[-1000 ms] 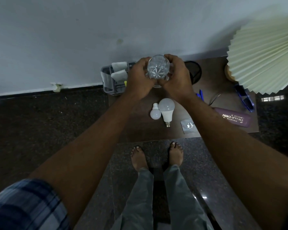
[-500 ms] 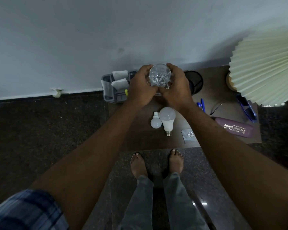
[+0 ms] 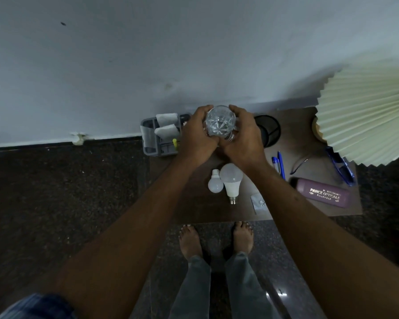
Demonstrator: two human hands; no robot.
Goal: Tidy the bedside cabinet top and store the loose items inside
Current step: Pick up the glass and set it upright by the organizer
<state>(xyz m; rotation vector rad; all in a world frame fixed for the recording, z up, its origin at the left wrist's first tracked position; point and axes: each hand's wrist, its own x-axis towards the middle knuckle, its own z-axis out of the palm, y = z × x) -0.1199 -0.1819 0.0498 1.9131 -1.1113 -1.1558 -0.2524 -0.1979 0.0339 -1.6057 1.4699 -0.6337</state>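
Both hands wrapped the sides of a clear glass (image 3: 220, 122), hiding its lower wall and whether its base touched the cabinet top (image 3: 194, 203). Left of the glass, the left hand (image 3: 197, 134) covered the grey organiser's (image 3: 148, 139) right end. Right of the glass, the right forearm hid part of a small packet (image 3: 257, 201), its contents too small to identify. The pleated lampshade (image 3: 364, 116) ran off the right edge, concealing its base.
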